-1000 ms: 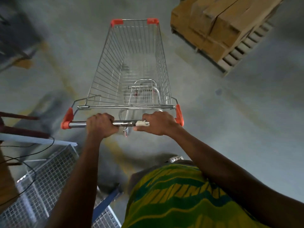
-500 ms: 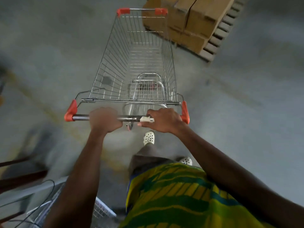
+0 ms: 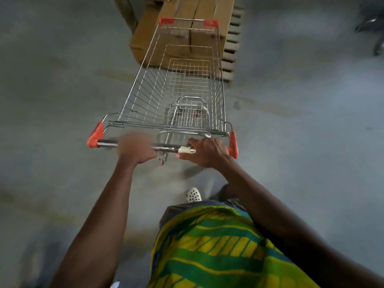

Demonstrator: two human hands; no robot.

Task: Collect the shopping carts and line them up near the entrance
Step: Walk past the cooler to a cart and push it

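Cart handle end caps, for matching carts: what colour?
Orange-red end caps, clearest in the head view.

Cart heading: the shopping cart (image 3: pixel 176 88) now points straight at the cardboard boxes (image 3: pixel 182 28); a second ago they lay off to its right.
Cart front: its red corners now overlap the boxes in view.
Left side: the wire mesh crate and cables are gone from view.
Feet: one white perforated shoe (image 3: pixel 193 194) shows behind the handle.

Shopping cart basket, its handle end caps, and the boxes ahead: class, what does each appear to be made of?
Shopping cart basket: shiny metal wire, probably plated steel, seen in its gridded mesh.
Handle end caps: matte orange-red, likely plastic.
Boxes: plain brown, probably cardboard, with visible seams.
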